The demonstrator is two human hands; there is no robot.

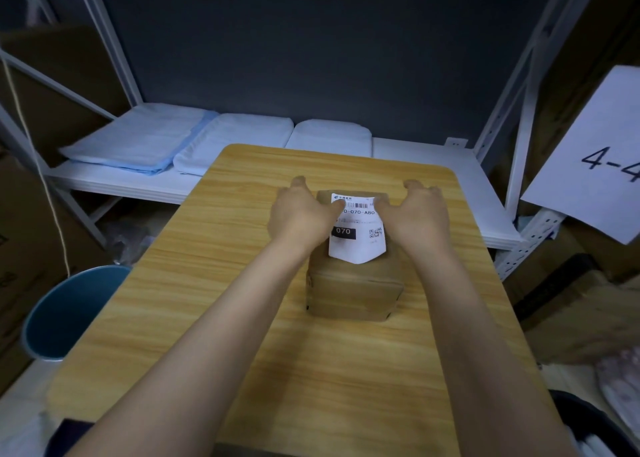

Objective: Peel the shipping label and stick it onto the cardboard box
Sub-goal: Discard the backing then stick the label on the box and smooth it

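Cardboard box (353,283) sits near the middle of the wooden table (207,283), slightly toward one o'clock from the table's centre. From where I watch, the shipping label (358,235) lies on the box's top face, printed side up, with a barcode, the characters "070-A80", a black block reading "070" and a small QR code. Its near edge at six o'clock looks slightly lifted and puckered, not quite flat.

Left hand (301,214) rests at the label's nine o'clock side, fingers spread and palm down, thumb pressing on the label's upper left part; it clasps nothing. Right hand (415,217) sits at three o'clock, also spread and palm down, its thumb on the label's right edge, with nothing gripped.

At twelve o'clock beyond the table, folded pale cloths (214,141) lie on a white shelf (433,165). A blue bin (69,314) stands at eight o'clock beside the table. A white sheet marked "4-4" (599,158) hangs at two o'clock.
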